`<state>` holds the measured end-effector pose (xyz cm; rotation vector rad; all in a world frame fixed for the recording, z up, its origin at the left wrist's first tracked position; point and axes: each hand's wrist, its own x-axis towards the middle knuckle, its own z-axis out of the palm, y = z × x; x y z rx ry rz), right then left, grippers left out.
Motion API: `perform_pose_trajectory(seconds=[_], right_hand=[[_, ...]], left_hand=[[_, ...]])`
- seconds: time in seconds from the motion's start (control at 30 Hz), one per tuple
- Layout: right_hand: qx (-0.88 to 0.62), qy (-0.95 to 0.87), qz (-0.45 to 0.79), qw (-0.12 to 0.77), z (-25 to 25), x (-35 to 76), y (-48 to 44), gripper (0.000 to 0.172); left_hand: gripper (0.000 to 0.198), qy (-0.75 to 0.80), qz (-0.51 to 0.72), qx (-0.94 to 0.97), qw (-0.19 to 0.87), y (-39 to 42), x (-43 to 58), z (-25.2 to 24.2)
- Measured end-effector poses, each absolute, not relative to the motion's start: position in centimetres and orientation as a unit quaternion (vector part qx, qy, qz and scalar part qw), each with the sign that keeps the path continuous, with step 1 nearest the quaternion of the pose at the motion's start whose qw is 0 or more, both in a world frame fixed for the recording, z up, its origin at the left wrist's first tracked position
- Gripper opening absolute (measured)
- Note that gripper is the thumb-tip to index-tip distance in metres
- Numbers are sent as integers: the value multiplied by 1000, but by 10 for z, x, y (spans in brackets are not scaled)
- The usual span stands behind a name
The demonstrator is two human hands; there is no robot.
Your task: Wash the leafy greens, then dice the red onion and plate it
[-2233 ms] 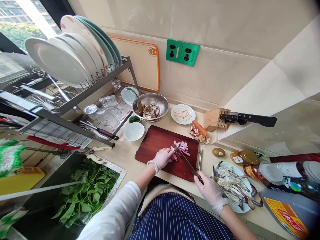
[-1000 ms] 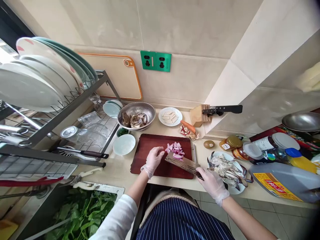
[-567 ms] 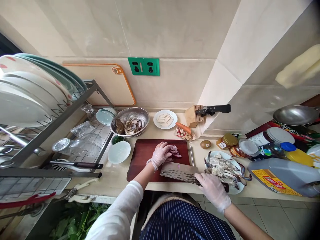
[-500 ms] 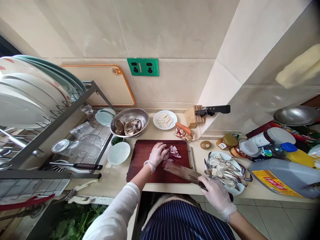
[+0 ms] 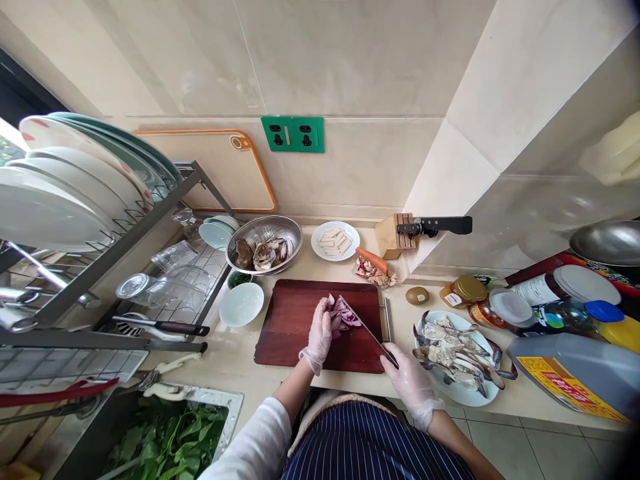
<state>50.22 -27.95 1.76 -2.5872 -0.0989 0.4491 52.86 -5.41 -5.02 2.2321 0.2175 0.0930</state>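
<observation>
Pieces of sliced red onion (image 5: 344, 319) lie in a pile on the dark red-brown cutting board (image 5: 290, 313). Against the pile's left side rests my left hand (image 5: 319, 333) in a clear glove, its fingers stretched out and touching the onion. My right hand (image 5: 409, 383), gloved too, grips the handle of a kitchen knife (image 5: 369, 332). The blade stands on edge, slanting along the right side of the pile, so the onion sits between blade and left hand.
Behind the board stand a metal colander (image 5: 265, 227) with seafood, a plate (image 5: 320, 230) of pale strips and a knife block (image 5: 393, 233). A white bowl (image 5: 241, 305) is left; a plate of cut crab (image 5: 457, 353) is right. Leafy greens (image 5: 170, 433) fill the sink.
The knife has turned from lying nearly flat to standing on edge, now against the onion's right side. My left hand has shifted from atop the pile to its left side.
</observation>
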Motion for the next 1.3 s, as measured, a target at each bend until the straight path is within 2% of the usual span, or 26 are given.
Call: perform_pose_trajectory(seconds=[0.13, 0.23, 0.33, 0.47, 0.7, 0.77, 0.87, 0.97, 1.03, 1.1, 1.3], right_hand=[[-897, 54, 198, 392, 0, 497, -301, 44], [-824, 127, 248, 494, -7, 490, -312, 53], [-777, 159, 266, 549, -6, 480, -315, 60], [-785, 156, 243, 548, -2, 468, -313, 66], [-876, 66, 158, 451, -6, 462, -320, 52], [-888, 42, 148, 433, -8, 461, -321, 51], [-875, 64, 164, 451, -9, 460, -318, 56], [-812, 139, 220, 522, -9, 462, -312, 64], [-766, 177, 250, 565, -9, 465, -310, 62], [-746, 191, 259, 582, -8, 467, -309, 58], [-788, 156, 231, 549, -1, 466, -311, 64]], left_hand=[[41, 134, 126, 870, 457, -32, 510, -54], [38, 80, 124, 895, 421, -25, 498, -58], [35, 31, 105, 917, 383, -27, 495, -63], [26, 20, 141, 925, 353, -34, 502, -71], [10, 7, 175, 904, 391, -38, 509, -70], [10, 9, 174, 903, 393, -39, 507, -68], [29, 19, 169, 905, 390, -40, 506, -67], [62, 25, 138, 914, 379, -39, 511, -63], [81, 8, 98, 927, 363, -37, 518, -58], [86, -7, 64, 937, 343, -33, 525, -53], [47, -24, 93, 946, 309, -29, 524, -48]])
